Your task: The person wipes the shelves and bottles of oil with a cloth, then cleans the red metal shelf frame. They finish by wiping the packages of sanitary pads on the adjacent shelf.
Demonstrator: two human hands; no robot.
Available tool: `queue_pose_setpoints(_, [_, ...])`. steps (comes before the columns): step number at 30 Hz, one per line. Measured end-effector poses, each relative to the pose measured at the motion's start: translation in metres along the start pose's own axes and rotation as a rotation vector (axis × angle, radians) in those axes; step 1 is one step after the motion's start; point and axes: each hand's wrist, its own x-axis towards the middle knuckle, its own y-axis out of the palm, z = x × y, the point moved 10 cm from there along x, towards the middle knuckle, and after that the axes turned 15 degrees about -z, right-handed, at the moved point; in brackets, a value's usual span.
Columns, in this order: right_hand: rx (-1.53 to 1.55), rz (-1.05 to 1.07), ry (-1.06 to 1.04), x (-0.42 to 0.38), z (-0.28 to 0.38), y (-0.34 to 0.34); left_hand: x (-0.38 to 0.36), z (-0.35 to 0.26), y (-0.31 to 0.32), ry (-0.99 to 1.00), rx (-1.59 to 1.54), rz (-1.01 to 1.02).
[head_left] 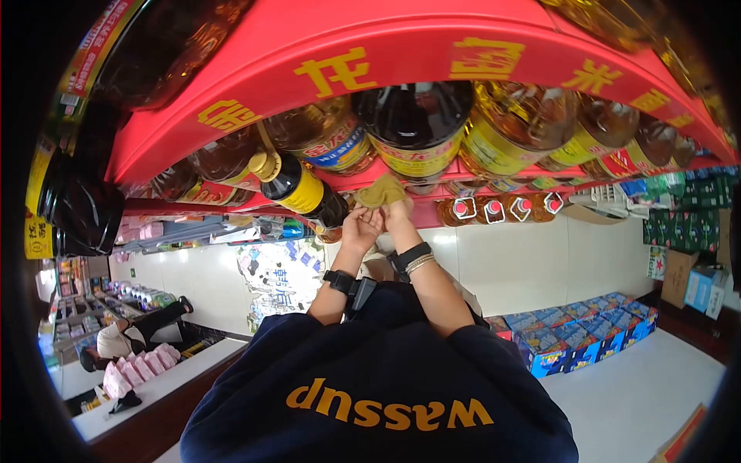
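A yellowish-olive cloth (378, 192) is bunched up in front of the red shelf, with my right hand (398, 214) closed on it. My left hand (363, 230) is right beside it, its curled fingers pinching at the cloth's lower edge. A dark bottle with a gold cap and yellow label (299, 190) stands just left of the cloth, close to my left hand. Behind the hands, big oil jugs with yellow labels (417, 123) line the shelf. My left wrist wears a black watch; a dark band and beaded bracelets circle my right.
A red shelf edge with yellow lettering (401, 65) arches above my hands. Red-capped oil jugs (494, 208) stand low on the right. Blue boxes (579, 332) are stacked behind on the right. Another person (123, 339) is at the far left, near pink packages (139, 372).
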Motion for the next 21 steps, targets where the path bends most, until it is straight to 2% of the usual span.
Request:
queue_pose_setpoints(1, [0.071,0.048,-0.084,0.003,0.019,-0.001,0.001,0.010,0.006,-0.009,0.011,0.005])
queue_pose_setpoints(4, [-0.007,0.055,-0.104,0.007,0.037,-0.011,-0.002,0.032,0.026,-0.018,0.070,0.084])
queue_pose_setpoints(6, [-0.054,0.048,-0.114,0.008,0.046,-0.016,0.005,0.039,0.025,-0.061,0.084,0.053])
queue_pose_setpoints(8, [0.038,0.194,-0.109,0.021,0.050,-0.014,0.001,0.044,0.026,-0.075,0.130,0.006])
queue_pose_setpoints(9, [0.045,0.190,-0.117,0.029,0.055,-0.023,-0.004,0.047,0.029,-0.082,0.137,0.012])
queue_pose_setpoints(11, [0.059,0.327,-0.171,0.036,0.076,-0.031,-0.010,0.048,0.036,-0.054,0.224,0.054])
queue_pose_setpoints(12, [0.112,0.209,-0.192,0.057,0.090,-0.055,-0.016,0.049,0.039,-0.055,0.228,0.059])
queue_pose_setpoints(13, [0.161,0.090,-0.212,0.075,0.105,-0.078,-0.026,0.062,0.049,-0.125,0.314,0.158])
queue_pose_setpoints(14, [0.081,0.020,-0.340,0.063,0.132,-0.091,-0.036,0.077,0.058,-0.197,0.400,0.257])
queue_pose_setpoints(15, [0.003,-0.054,-0.469,0.045,0.157,-0.099,-0.038,0.086,0.062,-0.204,0.404,0.263])
queue_pose_setpoints(16, [0.006,-0.063,-0.474,0.039,0.162,-0.102,-0.044,0.098,0.071,-0.204,0.422,0.340])
queue_pose_setpoints(18, [-0.371,-0.187,-0.929,0.007,0.198,-0.103,-0.057,0.114,0.087,-0.180,0.442,0.463])
queue_pose_setpoints(19, [-0.363,-0.201,-0.940,-0.005,0.200,-0.101,-0.068,0.116,0.093,-0.193,0.451,0.476])
queue_pose_setpoints(21, [-0.224,-0.413,-1.228,-0.062,0.213,-0.097,-0.081,0.095,0.108,0.118,0.539,0.425])
